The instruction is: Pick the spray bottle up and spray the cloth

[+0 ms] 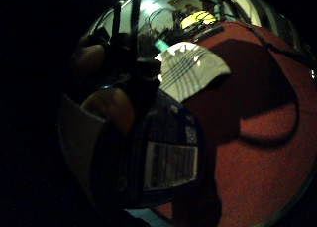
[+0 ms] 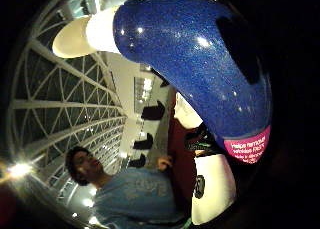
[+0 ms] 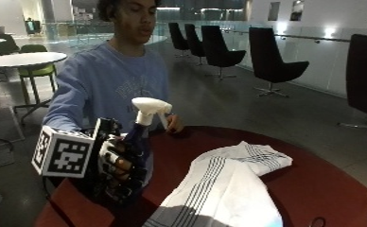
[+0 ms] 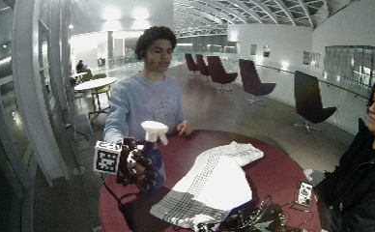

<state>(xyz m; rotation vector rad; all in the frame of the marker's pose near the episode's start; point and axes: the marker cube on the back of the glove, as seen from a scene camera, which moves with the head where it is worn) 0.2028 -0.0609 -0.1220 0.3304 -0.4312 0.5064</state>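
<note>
A blue spray bottle (image 3: 137, 137) with a white trigger head (image 3: 150, 108) is held upright above the left side of the round red table (image 3: 322, 184). My gloved right hand (image 3: 117, 165) grips its body, fingers curled round it. The nozzle points toward the white striped cloth (image 3: 224, 184), which lies spread across the table's middle. In the thumb side palm view the blue bottle (image 2: 200, 59) fills the picture. The little finger side palm view shows the bottle's label (image 1: 171, 165) and the cloth (image 1: 190, 68) beyond it. The person's bare left hand (image 3: 174, 124) rests on the table's far edge.
Black chairs (image 3: 272, 61) stand behind the table, and a round white table (image 3: 23, 59) with a green chair at the back left. In the wide view a phone (image 4: 303, 193) and dark cables (image 4: 245, 222) lie near the table's front edge.
</note>
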